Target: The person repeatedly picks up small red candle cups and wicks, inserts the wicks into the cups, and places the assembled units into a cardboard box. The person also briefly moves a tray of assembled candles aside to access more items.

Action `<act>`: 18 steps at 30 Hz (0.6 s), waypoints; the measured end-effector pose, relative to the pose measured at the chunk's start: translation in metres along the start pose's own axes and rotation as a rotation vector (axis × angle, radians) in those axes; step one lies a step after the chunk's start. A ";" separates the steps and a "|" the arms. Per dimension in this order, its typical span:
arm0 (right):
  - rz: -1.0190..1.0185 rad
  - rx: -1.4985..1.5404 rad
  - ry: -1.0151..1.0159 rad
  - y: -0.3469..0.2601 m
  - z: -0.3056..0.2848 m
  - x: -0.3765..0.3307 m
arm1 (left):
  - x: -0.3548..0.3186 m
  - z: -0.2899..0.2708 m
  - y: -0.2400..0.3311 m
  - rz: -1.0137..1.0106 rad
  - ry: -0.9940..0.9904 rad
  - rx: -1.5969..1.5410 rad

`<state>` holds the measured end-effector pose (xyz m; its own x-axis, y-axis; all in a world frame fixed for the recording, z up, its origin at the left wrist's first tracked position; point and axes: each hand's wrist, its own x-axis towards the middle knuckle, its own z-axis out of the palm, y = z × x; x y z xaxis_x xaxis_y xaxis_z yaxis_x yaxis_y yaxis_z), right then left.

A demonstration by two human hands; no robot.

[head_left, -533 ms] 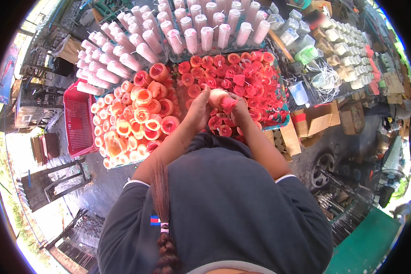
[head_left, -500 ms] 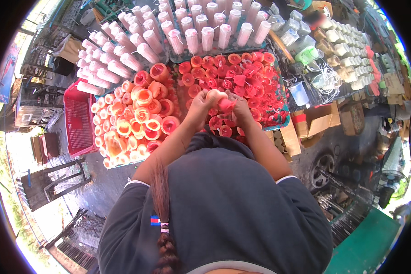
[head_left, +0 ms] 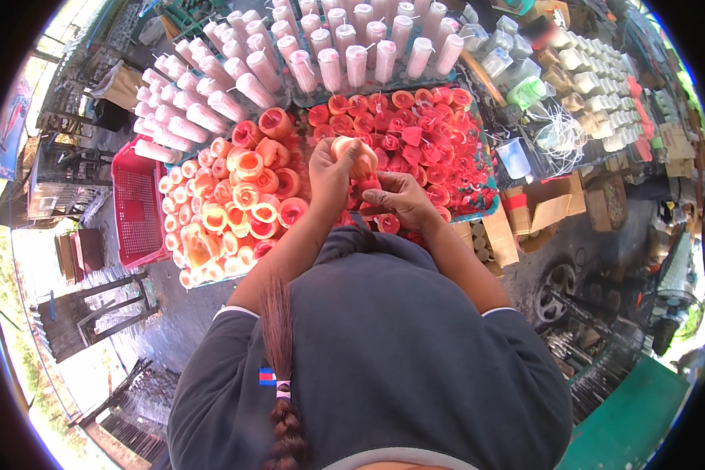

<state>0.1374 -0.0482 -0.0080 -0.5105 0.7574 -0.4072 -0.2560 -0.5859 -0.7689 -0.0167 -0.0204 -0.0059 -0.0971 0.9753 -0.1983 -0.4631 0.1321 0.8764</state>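
Head view is showing the left hand [head_left: 330, 176] with its fingers curling closed around a pale, pinkish wax piece [head_left: 365, 161], the thumb pressing on its side; the right hand [head_left: 409, 204] is facing it half open, its fingertips meeting at a red wax piece [head_left: 367, 186] just below the pale one, though whether they are gripping it or only touching it, I cannot tell; both pieces are sitting between the two hands, above red flower-like candles [head_left: 412, 135] that are crowding a teal-edged tray [head_left: 492, 205]; hollow orange wax cups [head_left: 248, 196] are clustering to the left, beside a red plastic basket [head_left: 139, 210]; pale pink candles [head_left: 330, 70] are standing in rows beyond; white string [head_left: 560, 137] is lying tangled at the right.
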 end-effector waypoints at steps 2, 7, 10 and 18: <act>-0.030 -0.054 -0.036 0.003 0.000 -0.003 | 0.012 -0.002 -0.010 -0.129 0.128 -0.205; 0.106 -0.075 0.064 0.013 -0.006 -0.014 | 0.060 -0.047 -0.030 0.072 0.156 0.177; -0.075 -0.302 0.271 0.024 -0.023 -0.007 | 0.044 -0.024 -0.024 0.143 -0.071 0.760; -0.391 -0.566 0.524 -0.004 -0.023 0.012 | 0.020 -0.016 -0.044 0.593 -0.059 1.112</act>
<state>0.1514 -0.0300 -0.0212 0.0090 0.9915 -0.1300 0.1841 -0.1294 -0.9744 -0.0117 -0.0099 -0.0554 0.0167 0.9381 0.3461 0.6307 -0.2785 0.7244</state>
